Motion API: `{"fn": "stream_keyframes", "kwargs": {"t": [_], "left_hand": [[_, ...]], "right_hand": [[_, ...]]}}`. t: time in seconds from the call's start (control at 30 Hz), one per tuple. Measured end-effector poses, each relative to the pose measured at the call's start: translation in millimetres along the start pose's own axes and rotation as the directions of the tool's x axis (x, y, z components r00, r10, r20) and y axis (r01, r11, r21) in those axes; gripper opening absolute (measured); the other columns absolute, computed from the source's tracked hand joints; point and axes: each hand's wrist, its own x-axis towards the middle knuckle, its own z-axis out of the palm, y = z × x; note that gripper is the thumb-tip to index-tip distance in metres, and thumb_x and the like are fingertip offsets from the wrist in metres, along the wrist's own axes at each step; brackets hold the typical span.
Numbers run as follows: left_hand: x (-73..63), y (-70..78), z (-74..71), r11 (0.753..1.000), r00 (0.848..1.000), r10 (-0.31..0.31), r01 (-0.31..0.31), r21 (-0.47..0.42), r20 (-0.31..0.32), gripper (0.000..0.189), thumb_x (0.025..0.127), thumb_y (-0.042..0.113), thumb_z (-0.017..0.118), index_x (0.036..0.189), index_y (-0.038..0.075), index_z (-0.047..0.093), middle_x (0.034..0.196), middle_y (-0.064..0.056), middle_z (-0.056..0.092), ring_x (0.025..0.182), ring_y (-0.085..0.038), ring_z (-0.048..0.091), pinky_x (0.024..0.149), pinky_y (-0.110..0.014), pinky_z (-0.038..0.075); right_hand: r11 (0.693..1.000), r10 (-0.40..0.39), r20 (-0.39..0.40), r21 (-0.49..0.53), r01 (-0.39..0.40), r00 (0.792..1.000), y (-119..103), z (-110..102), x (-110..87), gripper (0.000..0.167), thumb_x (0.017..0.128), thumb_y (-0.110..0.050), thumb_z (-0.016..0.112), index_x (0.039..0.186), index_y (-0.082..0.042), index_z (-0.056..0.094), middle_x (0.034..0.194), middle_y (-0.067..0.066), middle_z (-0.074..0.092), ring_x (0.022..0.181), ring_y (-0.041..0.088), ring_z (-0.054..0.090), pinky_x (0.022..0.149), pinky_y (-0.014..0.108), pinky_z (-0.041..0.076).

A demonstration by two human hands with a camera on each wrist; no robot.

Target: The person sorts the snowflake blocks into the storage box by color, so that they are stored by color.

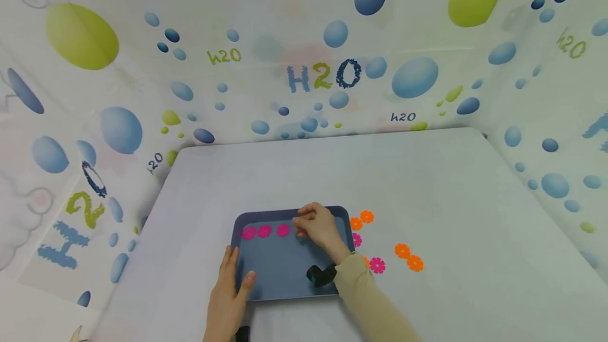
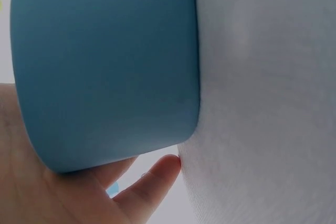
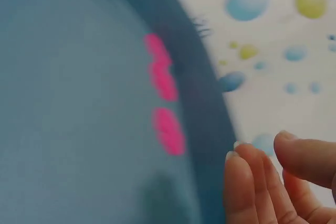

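A blue-grey rectangular tray [image 1: 285, 273] lies on the white table. Three pink flower-shaped pieces [image 1: 264, 231] sit in a row inside, along its far side. My left hand [image 1: 227, 288] holds the tray's left edge, thumb over the rim and fingers along the outer wall; the left wrist view shows fingertips touching the table beside the tray wall [image 2: 105, 77]. Over the tray's far right part is my right hand [image 1: 318, 227], just right of the pink row. Its thumb and fingers [image 3: 239, 182] are apart in the right wrist view, with nothing visible between them.
Right of the tray lie several orange flower pieces [image 1: 402, 250] and a pink flower piece [image 1: 377, 265]; another pink one [image 1: 357, 239] is partly hidden by the tray's edge. A black wrist camera [image 1: 320, 276] hangs over the tray. Patterned cloth walls [image 1: 266, 94] surround the table.
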Motion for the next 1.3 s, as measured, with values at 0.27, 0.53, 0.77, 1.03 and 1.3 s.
{"fn": "stream_keyframes", "kwargs": {"t": [0.27, 0.53, 0.77, 1.03, 1.3], "left_hand": [[-0.2, 1.5, -1.8, 1.0, 1.0, -0.015, 0.015, 0.019, 0.023, 0.067, 0.103, 0.036, 0.045, 0.155, 0.004, 0.018, 0.162, -0.022, 0.012, 0.131, -0.054, 0.04, 0.095, -0.068, 0.041], [0.3, -1.8, -0.8, 0.999, 0.999, -0.037, 0.036, 0.022, 0.036, 0.067, 0.103, 0.038, 0.044, 0.156, 0.006, 0.016, 0.162, -0.02, 0.01, 0.134, -0.053, 0.036, 0.096, -0.069, 0.039], [0.6, 0.1, -0.8, 0.999, 0.998, -0.039, 0.038, 0.018, 0.04, 0.067, 0.103, 0.038, 0.044, 0.156, 0.007, 0.017, 0.162, -0.02, 0.011, 0.133, -0.053, 0.037, 0.095, -0.069, 0.039], [-0.1, 1.6, -1.5, 0.999, 0.998, -0.045, 0.044, 0.021, 0.041, 0.067, 0.103, 0.038, 0.044, 0.155, 0.006, 0.017, 0.162, -0.02, 0.011, 0.132, -0.053, 0.039, 0.095, -0.068, 0.04], [0.2, 1.7, -1.1, 0.999, 0.998, -0.039, 0.038, 0.017, 0.044, 0.067, 0.103, 0.037, 0.044, 0.155, 0.006, 0.017, 0.162, -0.019, 0.011, 0.132, -0.053, 0.039, 0.095, -0.068, 0.04]], "right_hand": [[0.987, -0.11, -0.055, 0.109, 0.115, 0.992, -22.1, -40.6, -9.8, 0.029, 0.089, -0.002, 0.066, 0.117, 0.001, 0.059, 0.112, 0.022, 0.068, 0.096, 0.032, 0.068, 0.085, 0.036, 0.057], [0.989, -0.098, -0.108, 0.104, 0.11, 0.989, -15.1, -80.7, -22.1, 0.033, 0.091, -0.002, 0.064, 0.122, 0.0, 0.055, 0.122, 0.022, 0.063, 0.107, 0.027, 0.066, 0.091, 0.031, 0.055], [0.996, -0.072, -0.159, 0.035, 0.078, 0.985, 3.6, -102.6, -33.5, 0.033, 0.092, -0.007, 0.064, 0.124, 0.0, 0.056, 0.123, 0.02, 0.064, 0.11, 0.028, 0.064, 0.085, 0.017, 0.051], [1.0, -0.009, -0.122, 0.015, 0.011, 0.992, 23.4, -112.0, -43.7, 0.033, 0.092, -0.003, 0.063, 0.124, 0.003, 0.055, 0.123, 0.023, 0.063, 0.109, 0.033, 0.065, 0.086, 0.022, 0.055], [0.997, -0.022, -0.048, -0.076, 0.019, 0.999, 43.7, -117.2, -45.8, 0.036, 0.09, 0.003, 0.062, 0.126, 0.002, 0.056, 0.124, 0.022, 0.064, 0.113, 0.033, 0.063, 0.093, 0.031, 0.054]]}}
